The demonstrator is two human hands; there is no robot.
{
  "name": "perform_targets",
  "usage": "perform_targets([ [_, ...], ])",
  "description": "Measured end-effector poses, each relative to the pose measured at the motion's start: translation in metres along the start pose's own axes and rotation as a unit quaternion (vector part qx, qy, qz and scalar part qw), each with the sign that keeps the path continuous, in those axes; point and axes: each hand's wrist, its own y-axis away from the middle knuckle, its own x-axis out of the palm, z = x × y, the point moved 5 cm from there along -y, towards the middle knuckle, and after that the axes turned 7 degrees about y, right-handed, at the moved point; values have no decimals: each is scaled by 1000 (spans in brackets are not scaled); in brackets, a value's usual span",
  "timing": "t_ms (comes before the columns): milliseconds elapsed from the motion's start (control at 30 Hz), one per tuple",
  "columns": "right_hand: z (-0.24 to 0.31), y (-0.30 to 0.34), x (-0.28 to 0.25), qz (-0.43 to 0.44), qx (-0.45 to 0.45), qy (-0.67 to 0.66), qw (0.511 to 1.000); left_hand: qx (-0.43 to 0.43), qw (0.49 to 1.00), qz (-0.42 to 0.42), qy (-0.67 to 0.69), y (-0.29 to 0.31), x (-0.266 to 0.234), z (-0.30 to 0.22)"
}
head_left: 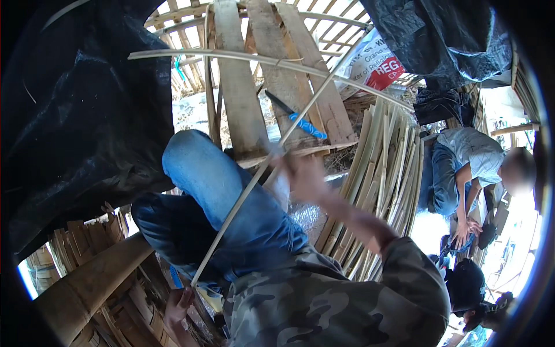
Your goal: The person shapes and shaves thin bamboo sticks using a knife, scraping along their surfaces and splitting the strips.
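Observation:
A long thin bamboo strip (243, 202) slants from beside my knee up toward the top right. My right hand (300, 173), blurred by motion, is closed around it near its middle, in front of the wooden planks (240, 98). My left hand (178, 309) sits low by my leg, just under the strip's lower end; its grip is hidden. My bent knee in blue jeans (202, 173) lies under the strip. A knife with a blue handle (305, 125) rests on the planks beyond my right hand.
A bundle of split bamboo strips (384, 168) leans at the right. Another person (468, 162) sits beyond it. A thick bamboo pole (87, 283) lies lower left. Black tarp (81, 115) hangs left and top right. A curved strip (231, 56) arches overhead beside a white sack (370, 63).

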Motion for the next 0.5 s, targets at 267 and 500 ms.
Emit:
perform_targets([
  [267, 82, 46, 35, 18, 74, -202, 977, 306, 856, -213, -359, -25, 125, -146],
  [500, -36, 33, 7, -44, -73, 160, 983, 303, 877, -161, -337, -16, 108, -127],
])
